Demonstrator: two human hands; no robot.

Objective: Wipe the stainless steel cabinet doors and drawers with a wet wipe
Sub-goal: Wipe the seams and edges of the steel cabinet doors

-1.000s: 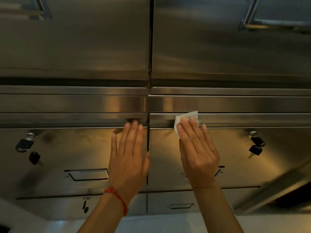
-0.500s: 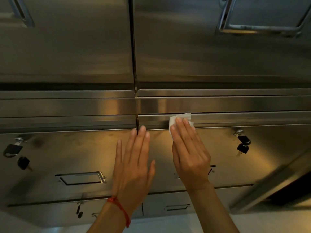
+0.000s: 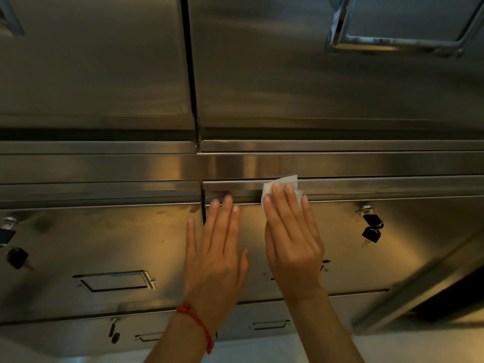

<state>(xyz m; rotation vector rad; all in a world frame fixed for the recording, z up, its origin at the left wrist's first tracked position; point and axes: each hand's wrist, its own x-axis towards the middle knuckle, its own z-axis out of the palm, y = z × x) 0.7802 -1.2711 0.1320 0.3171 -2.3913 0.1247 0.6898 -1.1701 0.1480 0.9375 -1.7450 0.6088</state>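
Right hand (image 3: 293,239) presses wet wipe (image 3: 281,183) on steel drawer (image 3: 392,258) top edge

Your wet wipe (image 3: 285,180) is plain white. The drawer fronts (image 3: 117,239) read brushed silver-grey, with an amber glare across the middle. The hanging key heads (image 3: 371,234) are black. Your wrist cord (image 3: 199,323) is red. The floor strip (image 3: 262,348) is off-white.

Just the one head cam, wide-angle, facing the cabinet (image 3: 340,100) front pretty much straight on and tilted down a bit. It's really close, steel fills nearly the whole frame.
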